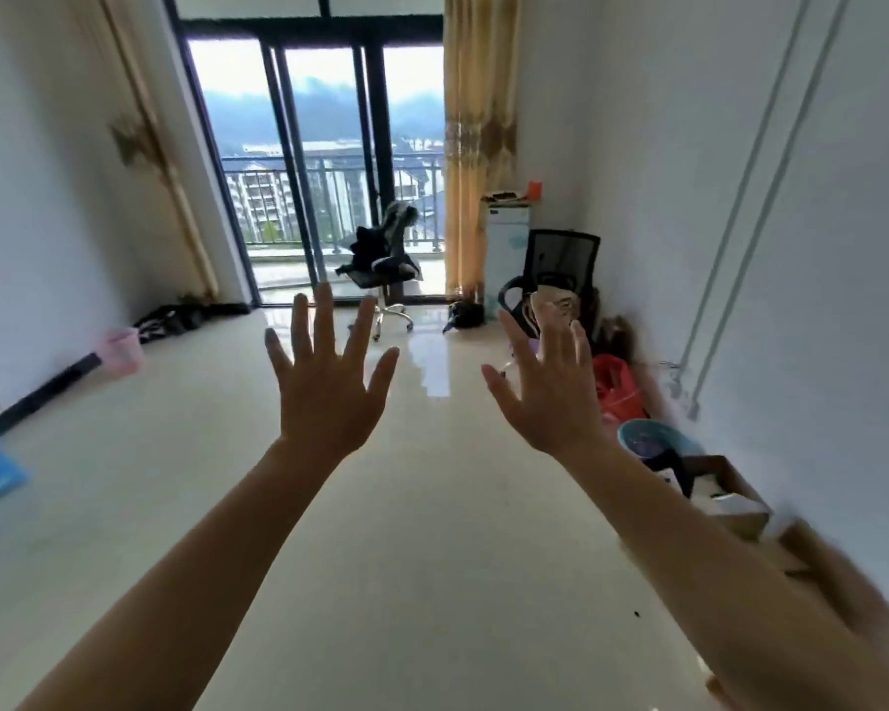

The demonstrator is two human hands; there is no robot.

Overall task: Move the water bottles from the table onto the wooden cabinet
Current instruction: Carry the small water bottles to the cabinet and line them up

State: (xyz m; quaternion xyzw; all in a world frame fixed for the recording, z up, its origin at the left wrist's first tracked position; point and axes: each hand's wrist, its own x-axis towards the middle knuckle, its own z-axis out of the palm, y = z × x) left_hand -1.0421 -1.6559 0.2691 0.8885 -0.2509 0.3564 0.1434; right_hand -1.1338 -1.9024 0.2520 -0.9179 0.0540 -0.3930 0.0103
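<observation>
i hold the left hand (329, 397) and the right hand (545, 397) raised side by side in front of me, palms away, fingers straight and spread apart, nothing in either. no water bottles show in this view, nor the surface they stand on, nor the wooden cabinet, so i cannot tell which way they lie or which hand is nearer. my guess: i must turn to find them first. ahead, a glossy pale floor (406, 556) runs to a dark-framed glass balcony door (319, 171), a yellow curtain (476, 146) beside it, a swivel chair (386, 269) draped with clothes, and an open cardboard box (724, 495) by the right wall.
</observation>
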